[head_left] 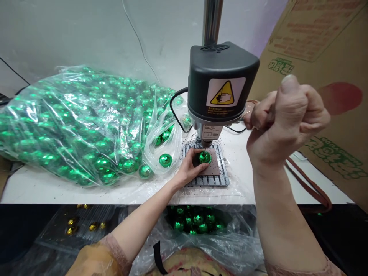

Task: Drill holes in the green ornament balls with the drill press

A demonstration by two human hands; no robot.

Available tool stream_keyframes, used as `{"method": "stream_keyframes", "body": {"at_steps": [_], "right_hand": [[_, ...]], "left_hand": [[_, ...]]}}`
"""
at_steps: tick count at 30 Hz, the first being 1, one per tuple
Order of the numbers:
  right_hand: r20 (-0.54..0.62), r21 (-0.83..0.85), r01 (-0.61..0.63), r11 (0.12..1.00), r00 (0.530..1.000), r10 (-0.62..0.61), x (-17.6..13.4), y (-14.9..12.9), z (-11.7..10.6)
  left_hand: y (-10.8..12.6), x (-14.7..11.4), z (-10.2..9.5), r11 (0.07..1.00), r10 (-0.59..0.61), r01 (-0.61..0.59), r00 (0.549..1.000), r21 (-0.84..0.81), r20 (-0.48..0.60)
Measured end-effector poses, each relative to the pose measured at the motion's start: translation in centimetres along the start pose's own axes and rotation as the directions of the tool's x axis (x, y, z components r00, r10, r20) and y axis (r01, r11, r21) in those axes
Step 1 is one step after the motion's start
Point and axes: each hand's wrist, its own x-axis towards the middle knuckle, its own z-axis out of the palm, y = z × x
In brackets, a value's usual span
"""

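Between the thumb and fingers of my left hand [192, 167] is a green mirrored ball [205, 157], pressed down on a brown pad. The pad lies on the slotted metal base [224, 178] of a small bench drill press [222, 76]. Its bit comes down onto the top of the ball. My right hand [289, 107] is raised at the right side of the drill, fingers wrapped in a fist around the drill's feed lever, most of which the hand hides.
A big clear bag of green mirrored balls [86, 126] fills the table's left; loose green balls [165, 160] lie at its mouth. More green balls [198, 219] sit in plastic below the edge, with gold balls [93, 226] at left. A cardboard box [322, 57] stands right. Dark shavings dot the tabletop.
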Motion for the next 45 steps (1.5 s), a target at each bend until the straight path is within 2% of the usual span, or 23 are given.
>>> {"method": "stream_keyframes", "body": {"at_steps": [7, 16, 22, 28, 39, 42, 45], "right_hand": [[-0.047, -0.014, 0.127, 0.992, 0.991, -0.127, -1.7, 0.3, -0.3], [-0.041, 0.026, 0.169, 0.985, 0.985, -0.168, -2.3, 0.5, -0.3], [-0.101, -0.011, 0.196, 0.981, 0.975, -0.196, -2.8, 1.1, -0.6], [-0.101, 0.06, 0.253, 0.966, 0.964, -0.246, -3.4, 1.8, -1.3], [0.061, 0.082, 0.348, 0.934, 0.934, -0.353, -4.3, 2.5, -2.5], [0.035, 0.102, 0.355, 0.929, 0.932, -0.36, -4.7, 2.5, -2.5], [-0.037, 0.092, 0.274, 0.957, 0.962, -0.272, -3.8, 1.5, -1.4]], "left_hand": [[0.0, 0.0, -0.1, 1.0, 0.013, -0.013, 1.0, 0.008, 0.003], [-0.4, 0.0, -0.2, 0.999, 0.036, -0.036, 0.999, 0.028, 0.01], [-0.7, -0.2, -0.3, 0.999, 0.021, -0.022, 1.0, 0.038, 0.018], [-0.7, -0.3, -0.2, 0.999, 0.017, -0.017, 1.0, 0.039, 0.007], [-0.4, -0.3, -0.1, 1.0, 0.008, -0.008, 1.0, 0.002, 0.005], [-0.6, -0.4, -0.1, 1.0, 0.011, -0.011, 1.0, -0.008, -0.001], [-0.7, -0.2, 0.0, 1.0, 0.027, -0.027, 1.0, -0.004, -0.006]]}}
